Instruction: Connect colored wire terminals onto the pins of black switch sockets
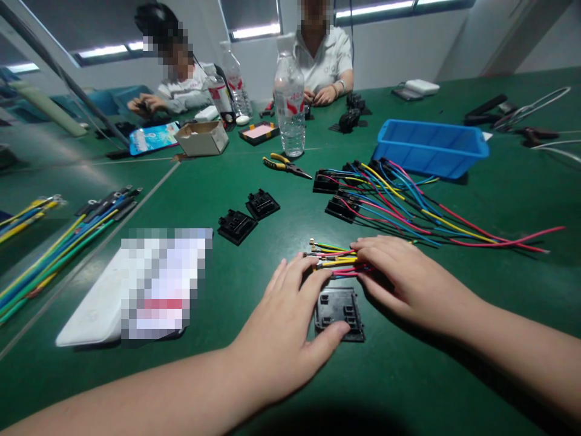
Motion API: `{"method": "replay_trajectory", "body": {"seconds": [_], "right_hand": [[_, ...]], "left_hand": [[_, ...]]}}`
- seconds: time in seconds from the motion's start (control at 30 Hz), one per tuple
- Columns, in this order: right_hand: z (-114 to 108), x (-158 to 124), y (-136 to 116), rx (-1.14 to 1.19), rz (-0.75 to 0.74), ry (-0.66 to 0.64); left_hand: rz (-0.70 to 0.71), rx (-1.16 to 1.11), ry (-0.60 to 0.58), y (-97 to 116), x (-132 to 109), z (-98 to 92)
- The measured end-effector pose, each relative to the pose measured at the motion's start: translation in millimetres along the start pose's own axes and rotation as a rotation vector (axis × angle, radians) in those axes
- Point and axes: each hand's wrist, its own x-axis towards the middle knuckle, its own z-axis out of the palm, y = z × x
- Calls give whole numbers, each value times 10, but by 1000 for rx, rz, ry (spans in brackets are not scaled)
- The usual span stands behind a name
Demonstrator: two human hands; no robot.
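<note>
A bundle of short coloured wires (341, 261), in yellow, red, blue and green with metal crimp terminals, lies in front of me. My right hand (399, 269) curls over the right part of the bundle, thumb and fingers around the wires. My left hand (290, 321) is spread, its fingertips at the terminal ends and its thumb resting on a square black plastic plate (333, 309) with raised slots. That plate lies flat just below the wires. Two more black plastic parts (237, 226) sit farther off to the left.
Black sockets with long coloured wires (394, 200) lie beyond my right hand, near a blue bin (431, 151). Pliers (288, 165) and a water bottle (290, 103) stand mid-table. A white phone-like slab (100, 297) and wire bundles (68, 254) lie left. Two people sit opposite.
</note>
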Motion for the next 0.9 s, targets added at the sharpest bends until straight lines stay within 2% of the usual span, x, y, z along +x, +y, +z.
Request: {"method": "replay_trajectory", "body": {"seconds": [0.57, 0.9], "right_hand": [[26, -14, -3, 34, -26, 17], [54, -21, 18, 39, 45, 34]], "left_hand": [[51, -16, -1, -9, 8, 6], [49, -7, -7, -27, -3, 19]]}}
